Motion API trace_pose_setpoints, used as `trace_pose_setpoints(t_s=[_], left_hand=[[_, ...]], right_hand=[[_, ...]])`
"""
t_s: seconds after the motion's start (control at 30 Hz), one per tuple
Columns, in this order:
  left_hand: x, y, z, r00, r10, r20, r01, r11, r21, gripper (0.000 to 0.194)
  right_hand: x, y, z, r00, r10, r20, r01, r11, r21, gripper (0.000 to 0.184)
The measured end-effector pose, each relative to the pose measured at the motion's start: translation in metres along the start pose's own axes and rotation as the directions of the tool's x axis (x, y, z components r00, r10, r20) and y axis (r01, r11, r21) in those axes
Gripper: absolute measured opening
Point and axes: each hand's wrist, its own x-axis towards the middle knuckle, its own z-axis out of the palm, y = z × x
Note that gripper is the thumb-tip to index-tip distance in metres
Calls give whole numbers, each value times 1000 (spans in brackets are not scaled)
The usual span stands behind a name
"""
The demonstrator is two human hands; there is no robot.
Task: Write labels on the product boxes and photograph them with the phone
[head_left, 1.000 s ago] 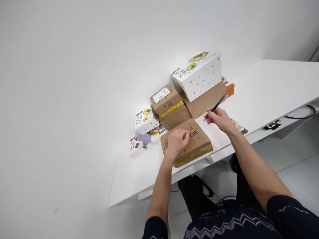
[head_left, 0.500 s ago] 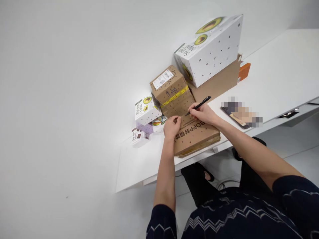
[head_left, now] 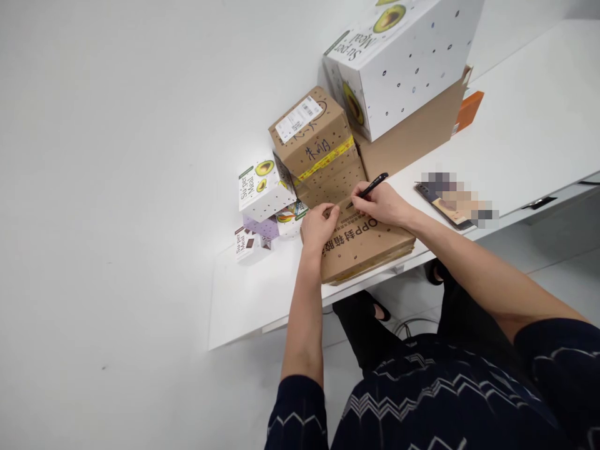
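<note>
In my right hand (head_left: 380, 204) is a black pen (head_left: 376, 183), pinched between thumb and fingers. The pen slants down to the left, its tip at the far part of a flat brown cardboard box (head_left: 370, 249) with dark printed characters. The side of my right hand rests on this box. My left hand (head_left: 319, 227) lies at the box's far left corner, its fingers curled and closed; what they hold, if anything, is hidden. Just beyond both hands stands a taller brown carton (head_left: 315, 149) with yellow tape, a white label and handwriting.
A large white box (head_left: 407, 75) with avocado prints stands on brown cardboard (head_left: 410, 147) at the back. Small white boxes (head_left: 267, 190) are stacked at the left. A phone (head_left: 443, 206), partly blurred, and an orange box (head_left: 469, 112) lie to the right on the white table (head_left: 529, 125).
The camera view has shifted, so the things on the table appear larger and higher. My right hand keeps the pen on the box, and my left hand stays at its corner.
</note>
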Motion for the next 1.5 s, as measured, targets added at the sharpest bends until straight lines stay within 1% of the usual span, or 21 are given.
trace_pose_setpoints(t_s=[0.13,0.4,0.53,0.63,0.7,0.77,0.83,0.9,0.93,0.97,1.0,1.03,1.07,1.1,1.13,1.2,1.27,1.3,1.37,1.43,1.5], left_hand=[[0,0,0,1000,-7,-5,7,1000,0,26],[0,0,1,1000,-11,-14,11,1000,8,26],[1,-1,2,1000,-18,-18,18,1000,4,26],[1,-2,3,1000,-10,-23,10,1000,0,27],[1,-3,3,1000,-12,-21,11,1000,-3,28],[1,-4,4,999,-23,-23,22,1000,-10,28],[1,-5,4,999,-29,-26,29,999,-19,29],[1,-6,5,999,-30,-22,30,999,-25,30],[1,-6,5,999,-30,-18,30,999,-26,31],[1,-6,5,999,-33,-13,33,999,-26,31],[1,-6,5,999,-36,-11,36,999,-25,31],[1,-6,5,999,-38,-11,38,999,-25,30],[1,-6,5,999,-39,-14,39,999,-24,30],[2,-5,4,999,-40,-18,39,999,-24,30],[2,-5,4,999,-41,-21,40,999,-22,30],[2,-5,4,999,-41,-24,40,999,-16,30],[2,-5,3,999,-43,-21,42,999,-16,30],[2,-4,3,999,-46,-19,46,999,-18,30],[3,-4,3,998,-57,-17,56,998,-25,30],[3,-4,3,998,-64,-16,63,998,-28,30],[3,-5,4,998,-62,-16,62,998,-26,31]], right_hand=[[0,-2,0,1000,-14,-1,14,999,-34,12],[-1,-6,-2,1000,2,3,-2,998,-67,10],[-1,-5,-1,1000,5,22,-4,999,-42,11],[0,-4,0,999,37,8,-37,998,41,12],[0,-2,-1,993,84,-85,-70,985,157,14],[-1,2,-5,959,146,-242,-74,956,283,18],[-5,12,-15,888,207,-411,-43,926,375,22],[-13,26,-28,805,254,-536,-31,920,390,26],[-19,35,-35,781,274,-562,-70,931,357,28],[-25,43,-40,778,296,-555,-154,945,288,29],[-31,52,-44,799,326,-506,-277,945,172,30],[-36,59,-46,825,364,-433,-397,918,15,30],[-40,66,-46,843,411,-348,-486,859,-162,28],[-43,71,-44,844,463,-269,-533,780,-327,27],[-44,74,-40,833,511,-214,-547,702,-456,26],[-44,77,-30,800,573,-178,-555,594,-583,32],[-43,75,-22,784,594,-180,-564,563,-604,38],[-44,74,-20,793,582,-183,-557,568,-606,40],[-48,71,-23,827,517,-222,-526,572,-629,41],[-58,72,-33,848,418,-326,-518,521,-678,43],[-69,77,-46,825,325,-463,-565,430,-704,49]])
